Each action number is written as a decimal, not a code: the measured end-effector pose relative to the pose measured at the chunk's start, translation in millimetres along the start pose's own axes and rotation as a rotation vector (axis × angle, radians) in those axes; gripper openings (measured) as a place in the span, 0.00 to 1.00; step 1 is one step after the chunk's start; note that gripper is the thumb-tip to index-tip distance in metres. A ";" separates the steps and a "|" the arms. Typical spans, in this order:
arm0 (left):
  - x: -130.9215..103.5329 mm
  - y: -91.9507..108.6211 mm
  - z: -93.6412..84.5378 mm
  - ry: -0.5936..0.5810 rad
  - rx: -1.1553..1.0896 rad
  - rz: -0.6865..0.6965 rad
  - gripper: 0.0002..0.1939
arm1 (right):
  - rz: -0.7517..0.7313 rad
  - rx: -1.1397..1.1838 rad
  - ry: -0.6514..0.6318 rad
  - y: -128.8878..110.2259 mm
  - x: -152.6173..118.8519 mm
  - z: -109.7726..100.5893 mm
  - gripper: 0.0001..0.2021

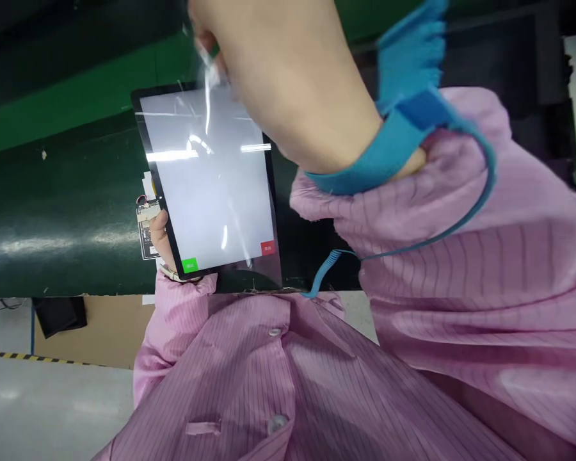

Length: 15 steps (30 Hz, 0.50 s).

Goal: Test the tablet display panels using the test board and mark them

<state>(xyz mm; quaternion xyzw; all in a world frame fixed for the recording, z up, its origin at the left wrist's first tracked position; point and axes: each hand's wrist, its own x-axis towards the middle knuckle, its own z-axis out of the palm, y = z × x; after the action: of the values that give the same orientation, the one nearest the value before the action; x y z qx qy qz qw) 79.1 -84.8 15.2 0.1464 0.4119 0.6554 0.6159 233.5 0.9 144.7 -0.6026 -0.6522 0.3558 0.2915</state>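
A flat screen panel [216, 192] with a black border is lit white, with a green box at its lower left and a red box at its lower right. My left hand [161, 235] holds the panel by its left edge, the thumb on the border and the other fingers hidden beneath. Over the panel's upper part, my right hand [211, 48] pinches a clear film [208, 89], which spreads across the glass with bright reflections. A blue wrist strap [365, 163] circles my right wrist.
The dark green bench [62, 192] lies under the panel. A small circuit board [147, 224] with wires sits left of the panel. The strap's blue coiled cord [324, 272] hangs at the bench's front edge. A black box [60, 314] is beyond that edge, lower left.
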 end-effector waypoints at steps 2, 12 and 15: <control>-1.5 -2.1 -1.5 -0.027 -0.041 0.021 0.09 | -0.138 -0.154 0.116 14.6 -3.1 -2.4 0.16; -6.7 -3.1 -7.4 -0.008 -0.046 0.010 0.19 | -0.514 0.103 -0.017 87.3 -23.0 -21.3 0.08; -5.8 -1.8 -13.5 0.052 0.053 0.012 0.19 | -0.433 0.187 0.039 103.9 -19.5 -19.3 0.12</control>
<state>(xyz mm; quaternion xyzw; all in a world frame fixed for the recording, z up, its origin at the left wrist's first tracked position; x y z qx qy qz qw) 72.1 -95.3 7.4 0.1480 0.4440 0.6515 0.5970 311.3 -14.1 72.1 -0.4259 -0.7246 0.3319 0.4282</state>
